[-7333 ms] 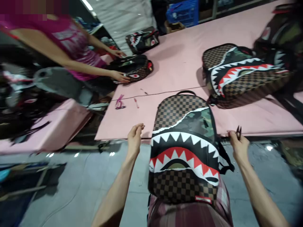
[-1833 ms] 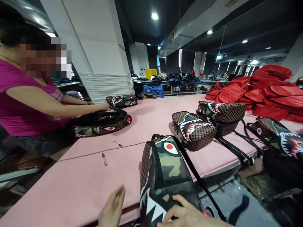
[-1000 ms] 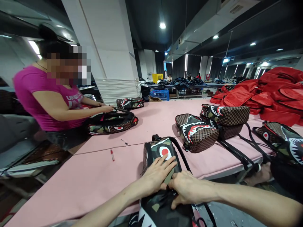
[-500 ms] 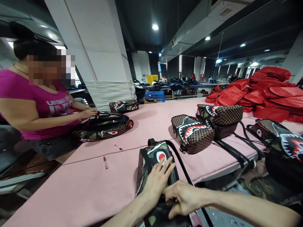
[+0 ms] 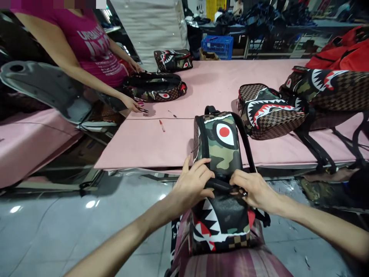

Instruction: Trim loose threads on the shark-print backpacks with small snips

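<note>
A camouflage and checkered backpack (image 5: 223,157) with a white-and-red eye and shark teeth rests partly on the pink table's edge and partly over my lap. My left hand (image 5: 193,182) grips its left side, fingers bent over the camouflage panel and thumb lower down. Across the bag's middle runs a black band (image 5: 220,186). My right hand (image 5: 256,190) is closed at the right end of this band, fingertips pinching it. A small dark piece with a shiny end shows under those fingers; its kind is unclear.
Similar backpacks (image 5: 271,115) stand right on the pink table (image 5: 150,142), straps hanging over its edge. A red pen (image 5: 162,125) lies left of centre. Across the corner, a co-worker in a magenta shirt (image 5: 92,50) has a small tool in one hand beside another backpack (image 5: 158,90). Red bags (image 5: 343,54) are piled behind.
My view has tilted down. My left hand has moved off the eye panel to the bag's left side, and my right hand now pinches the black band. The co-worker's near hand has come down with a tool.
</note>
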### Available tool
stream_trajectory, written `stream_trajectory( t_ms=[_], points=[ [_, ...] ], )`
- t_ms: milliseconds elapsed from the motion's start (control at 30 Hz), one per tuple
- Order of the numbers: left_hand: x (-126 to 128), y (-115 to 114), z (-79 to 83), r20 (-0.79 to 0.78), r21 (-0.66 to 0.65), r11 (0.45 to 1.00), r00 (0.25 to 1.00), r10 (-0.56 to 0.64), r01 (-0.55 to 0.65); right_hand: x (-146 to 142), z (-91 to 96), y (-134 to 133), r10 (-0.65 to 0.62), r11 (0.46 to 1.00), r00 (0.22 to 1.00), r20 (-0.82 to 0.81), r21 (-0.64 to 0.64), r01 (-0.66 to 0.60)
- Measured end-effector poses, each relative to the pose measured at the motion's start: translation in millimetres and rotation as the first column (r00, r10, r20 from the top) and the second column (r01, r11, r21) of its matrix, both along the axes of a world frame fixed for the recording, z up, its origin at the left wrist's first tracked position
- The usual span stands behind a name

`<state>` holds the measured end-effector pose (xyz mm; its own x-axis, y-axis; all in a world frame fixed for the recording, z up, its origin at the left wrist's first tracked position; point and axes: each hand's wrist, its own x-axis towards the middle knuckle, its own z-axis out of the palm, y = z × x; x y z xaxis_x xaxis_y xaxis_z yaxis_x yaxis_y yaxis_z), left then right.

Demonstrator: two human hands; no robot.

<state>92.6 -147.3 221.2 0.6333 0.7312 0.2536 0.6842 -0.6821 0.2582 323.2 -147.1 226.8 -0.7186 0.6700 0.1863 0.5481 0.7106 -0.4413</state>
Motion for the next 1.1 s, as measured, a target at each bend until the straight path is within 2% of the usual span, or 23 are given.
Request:
stream_trajectory(
  t_ms=[67,167,233,300,500,900,1000,1100],
  points=[
    [5,-14,-13.8,0.069,0.115,0.990,0.995,0.076,-0.084,0,-6.5,-10,0.026,0.980,0.998,0.059,0.195,-0.037],
    [12,-27,-36.0,0.227,0.302,0.942,0.971,0.078,-0.146,-1,-17.2,-21,0.027,0.892,0.997,0.075,0.449,-0.058],
    [14,-31,-47.1,0.289,0.375,0.915,0.956,0.039,-0.150,-2,-21.8,-25,0.014,0.850,0.998,0.065,0.525,-0.046],
    [15,-32,-53.3,0.314,0.393,0.909,0.949,0.010,-0.139,-3,-24.0,-27,0.003,0.834,0.997,0.071,0.550,-0.042],
    [15,-29,-53.1,0.350,0.391,0.910,0.937,-0.010,-0.136,-2,-26.1,-28,0.007,0.837,0.997,0.081,0.544,-0.050],
    [16,-27,-42.9,0.324,0.358,0.931,0.944,-0.053,-0.071,13,-21.5,-31,0.034,0.893,0.999,0.036,0.448,-0.047],
    [13,-27,-44.8,0.378,0.259,0.965,0.924,-0.065,-0.039,12,-20.7,-31,0.007,0.924,0.998,0.064,0.380,-0.030],
    [9,-25,-43.1,0.418,0.108,0.993,0.903,-0.097,0.056,7,-16.8,-31,-0.040,0.959,0.991,0.126,0.283,0.002]
  ],
)
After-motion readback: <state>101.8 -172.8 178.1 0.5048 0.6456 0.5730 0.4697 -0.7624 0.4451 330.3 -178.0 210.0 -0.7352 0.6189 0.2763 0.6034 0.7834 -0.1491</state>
